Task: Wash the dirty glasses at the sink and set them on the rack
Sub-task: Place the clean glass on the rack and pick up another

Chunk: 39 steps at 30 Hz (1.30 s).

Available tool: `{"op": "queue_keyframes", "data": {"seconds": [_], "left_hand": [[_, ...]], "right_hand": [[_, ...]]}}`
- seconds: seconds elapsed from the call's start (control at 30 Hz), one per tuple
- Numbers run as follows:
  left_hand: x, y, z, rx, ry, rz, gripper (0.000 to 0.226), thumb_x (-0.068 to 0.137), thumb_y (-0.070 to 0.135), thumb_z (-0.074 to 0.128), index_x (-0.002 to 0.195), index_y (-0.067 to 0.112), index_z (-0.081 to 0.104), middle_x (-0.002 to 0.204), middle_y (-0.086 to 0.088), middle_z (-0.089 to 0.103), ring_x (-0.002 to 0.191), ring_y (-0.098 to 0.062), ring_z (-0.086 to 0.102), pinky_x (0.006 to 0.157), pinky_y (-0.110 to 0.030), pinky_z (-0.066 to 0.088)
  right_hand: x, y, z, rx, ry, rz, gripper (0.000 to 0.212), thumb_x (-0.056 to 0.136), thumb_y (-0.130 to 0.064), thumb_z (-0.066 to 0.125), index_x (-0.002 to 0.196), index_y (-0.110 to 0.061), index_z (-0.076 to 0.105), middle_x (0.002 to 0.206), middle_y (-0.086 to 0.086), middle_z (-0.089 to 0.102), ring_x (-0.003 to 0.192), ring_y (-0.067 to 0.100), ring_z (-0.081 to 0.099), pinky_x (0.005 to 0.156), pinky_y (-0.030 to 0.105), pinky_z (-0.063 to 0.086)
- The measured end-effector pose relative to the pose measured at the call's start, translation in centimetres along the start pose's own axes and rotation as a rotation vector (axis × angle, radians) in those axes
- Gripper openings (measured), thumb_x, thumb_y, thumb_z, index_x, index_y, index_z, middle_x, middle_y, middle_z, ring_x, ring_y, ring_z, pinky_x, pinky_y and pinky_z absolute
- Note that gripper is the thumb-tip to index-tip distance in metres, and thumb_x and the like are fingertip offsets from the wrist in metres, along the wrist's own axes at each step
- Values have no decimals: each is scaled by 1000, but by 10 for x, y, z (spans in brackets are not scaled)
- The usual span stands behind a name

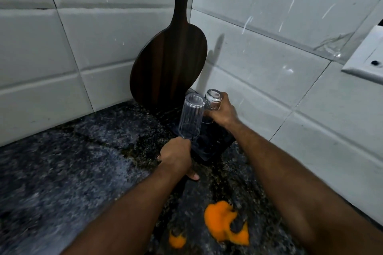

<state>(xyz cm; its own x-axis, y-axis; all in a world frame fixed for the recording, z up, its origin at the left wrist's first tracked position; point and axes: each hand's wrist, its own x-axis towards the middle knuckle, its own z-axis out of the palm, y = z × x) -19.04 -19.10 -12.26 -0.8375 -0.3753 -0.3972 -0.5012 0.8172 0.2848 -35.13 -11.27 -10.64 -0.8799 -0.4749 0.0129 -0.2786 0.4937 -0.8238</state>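
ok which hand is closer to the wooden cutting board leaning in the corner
Right. The right hand holds an upturned glass just in front of the cutting board's lower edge; the left hand grips a ribbed glass nearer the camera, farther from it.

I have a single wide-angle view from the head, looking forward and down into the tiled wall corner [192,27]; it sits close over the dark speckled counter [72,161], both forearms reaching in from the bottom edge; straight tile lines bow towards the borders.
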Motion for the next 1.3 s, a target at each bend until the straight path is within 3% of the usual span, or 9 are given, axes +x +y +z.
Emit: {"op": "queue_keyframes", "data": {"seconds": [0.2, 0.4, 0.5, 0.6, 0.73, 0.97, 1.1, 1.2, 1.3], "left_hand": [[4, -1, 6, -3, 107, 18, 40, 85, 19, 78, 120, 9, 63, 125, -11, 62, 118, -30, 60, 90, -41, 52], [3, 7, 5, 10, 136, 3, 30, 91, 11, 68, 119, 3, 65, 127, -15, 62, 119, -33, 60, 90, -45, 52], [5, 7, 6, -10, 133, -11, 27, 92, 9, 67, 118, 3, 65, 126, -15, 63, 118, -33, 60, 89, -45, 52], [5, 3, 6, -52, 103, -9, 34, 87, 20, 76, 117, 6, 66, 122, -12, 66, 116, -30, 62, 85, -40, 51], [0, -3, 7, -32, 23, 10, 76, 57, 43, 95, 117, 8, 62, 114, -11, 66, 110, -31, 64, 81, -39, 52], [-23, -11, 3, 69, -7, 90, 77, 63, 61, 85, 119, 12, 65, 118, -12, 66, 110, -30, 63, 90, -42, 56], [-53, -28, -18, -50, -65, 63, 39, 82, 45, 76, 92, 10, 61, 106, -12, 64, 98, -30, 62, 75, -33, 50], [-82, -34, -33, -69, -27, 64, 25, 92, 26, 60, 73, 11, 52, 90, -14, 62, 75, -28, 57, 65, -33, 44], [-115, -39, -40, -70, -80, 74, 25, 91, 16, 51, 81, 3, 70, 83, -12, 72, 68, -25, 64, 59, -31, 49]], "right_hand": [[1, -1, 2, -13, -45, -18, 82, 75, -7, 83, 140, -8, 33, 116, 5, 59, 94, 12, 53, 52, -4, 36], [0, 4, 5, -23, -70, -21, 82, 76, -9, 82, 141, -10, 33, 111, -1, 52, 99, 13, 51, 55, -4, 36], [2, 4, 6, -66, -102, 8, 87, 78, -16, 82, 144, -14, 26, 123, 2, 55, 107, 14, 51, 72, 6, 35], [3, 1, 3, -148, -138, 60, 98, 81, -20, 79, 151, -18, 10, 136, 7, 52, 120, 24, 52, 84, 18, 35], [-9, -3, -6, -206, -121, 127, 102, 85, -18, 75, 153, -16, -1, 142, 13, 50, 124, 30, 51, 83, 22, 34], [-84, 3, -9, -185, -131, 78, 84, 86, -13, 72, 148, -8, 17, 144, 13, 44, 131, 29, 44, 93, 25, 35], [-140, 9, -5, -165, -245, 80, 63, 90, -20, 70, 142, -14, 35, 146, 9, 43, 131, 28, 44, 100, 36, 43], [-174, 10, 2, -118, -307, 86, 44, 86, -21, 73, 125, -20, 51, 129, 6, 57, 113, 21, 56, 93, 36, 49], [-205, 3, 10, -55, -352, 41, 28, 87, -13, 70, 113, -17, 59, 116, 6, 64, 110, 19, 61, 88, 29, 51]]}}
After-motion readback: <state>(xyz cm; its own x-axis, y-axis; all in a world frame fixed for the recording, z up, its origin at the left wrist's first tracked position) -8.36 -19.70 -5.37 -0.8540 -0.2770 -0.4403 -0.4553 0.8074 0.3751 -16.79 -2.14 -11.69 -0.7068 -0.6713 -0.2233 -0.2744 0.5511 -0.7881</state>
